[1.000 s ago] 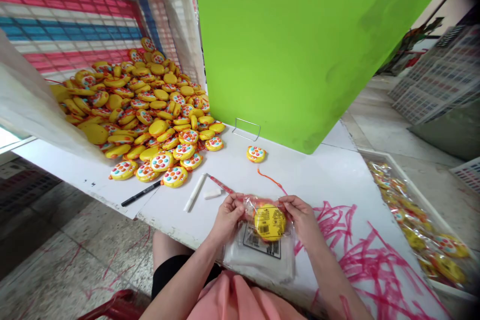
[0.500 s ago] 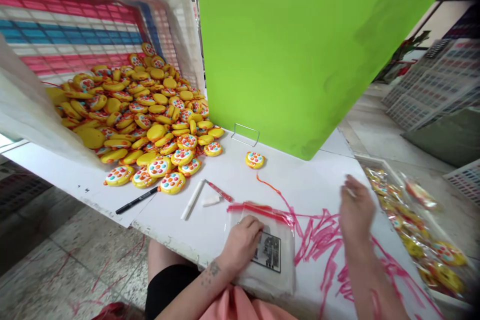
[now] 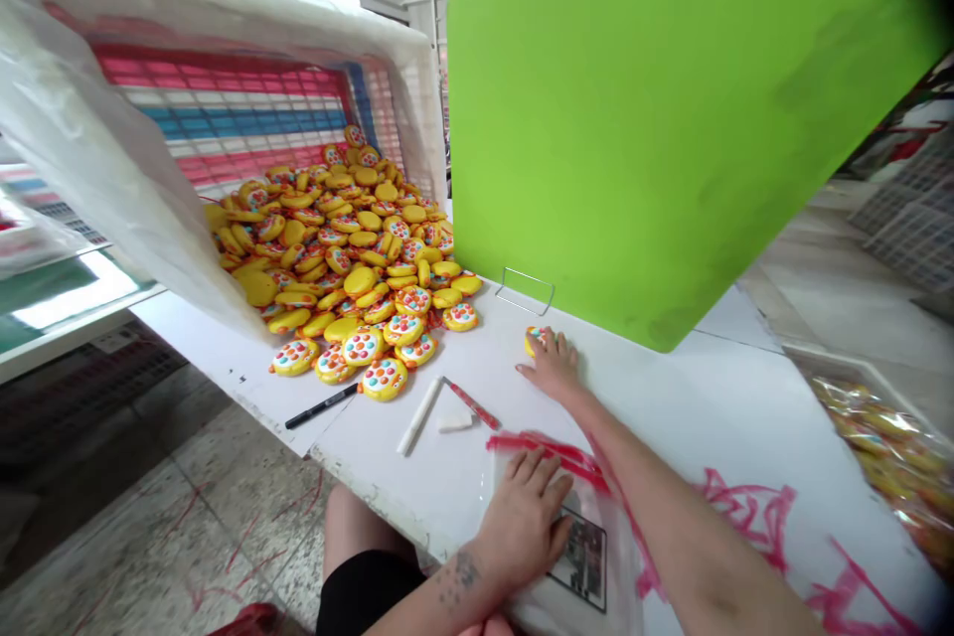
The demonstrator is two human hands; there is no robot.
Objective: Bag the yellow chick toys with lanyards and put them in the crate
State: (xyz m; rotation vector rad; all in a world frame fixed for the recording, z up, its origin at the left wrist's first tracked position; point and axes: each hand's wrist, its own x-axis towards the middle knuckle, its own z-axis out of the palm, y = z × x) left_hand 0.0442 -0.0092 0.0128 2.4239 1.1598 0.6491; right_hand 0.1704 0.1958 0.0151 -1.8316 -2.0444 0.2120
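My left hand [image 3: 526, 509] lies with its fingers spread on clear plastic bags [image 3: 618, 556] that have a red top edge and a dark printed picture. Farther up the table, my right hand [image 3: 556, 365] reaches over a single yellow toy [image 3: 533, 340] with coloured dots. Its fingers are apart, partly covering the toy; whether they grip it is not shown. Left of the bags lie a white stick [image 3: 418, 417], a red patterned strip [image 3: 475, 404] and a small white block [image 3: 454, 422].
A heap of yellow toys [image 3: 362, 280] spills from a tipped, white-lined basket [image 3: 402, 50]. Behind the table stands a large green board [image 3: 633, 149], a wire stand [image 3: 526, 290] at its foot. A black marker [image 3: 320, 407], pink strips [image 3: 760, 517] and a box of bagged toys [image 3: 886, 437] are around.
My right hand has moved left and forward from above the pink strips to the single toy. My left hand's fingers have spread out on the bags. The view has shifted left.
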